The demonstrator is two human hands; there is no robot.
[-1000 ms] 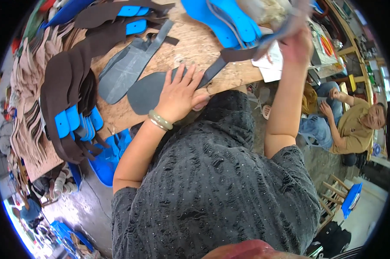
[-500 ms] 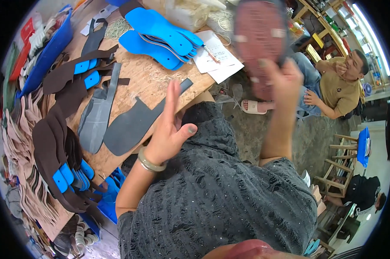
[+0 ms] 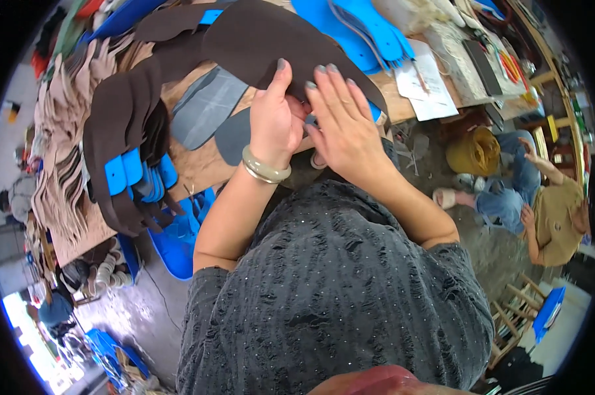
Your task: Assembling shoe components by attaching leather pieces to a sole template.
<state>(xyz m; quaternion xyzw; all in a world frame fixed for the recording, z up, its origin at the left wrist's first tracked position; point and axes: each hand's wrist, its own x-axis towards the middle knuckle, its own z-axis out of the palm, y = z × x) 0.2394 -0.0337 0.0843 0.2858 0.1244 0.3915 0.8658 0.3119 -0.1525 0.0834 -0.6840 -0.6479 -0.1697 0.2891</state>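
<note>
A large dark brown sheet piece with rounded ends [image 3: 277, 39] spans the space just beyond my hands, over the table. My right hand [image 3: 350, 128] lies against its near side, fingers stretched and side by side, with nothing gripped. Beside it, my left hand [image 3: 276, 125], with a pale bangle [image 3: 264, 166] at the wrist, has its thumb up along the piece. Its fingers curl in toward my right palm, which partly hides them. A small dark bit shows between the hands; I cannot tell what it is. A blue edge [image 3: 375, 110] shows beyond my right hand.
Grey sole-shaped pieces [image 3: 205, 108] lie on the wooden table [image 3: 202, 172]. Brown pieces with blue tabs [image 3: 123, 172] and beige strips [image 3: 57, 178] pile up at left. Blue sole-shaped pieces [image 3: 360, 29] and papers [image 3: 429, 85] are at right. A seated person [image 3: 550, 210] is near a yellow bucket [image 3: 471, 151].
My right hand has come down from the upper right to beside my left. The reddish sole-shaped thing it held is out of sight. The large brown piece now fills the space beyond my hands.
</note>
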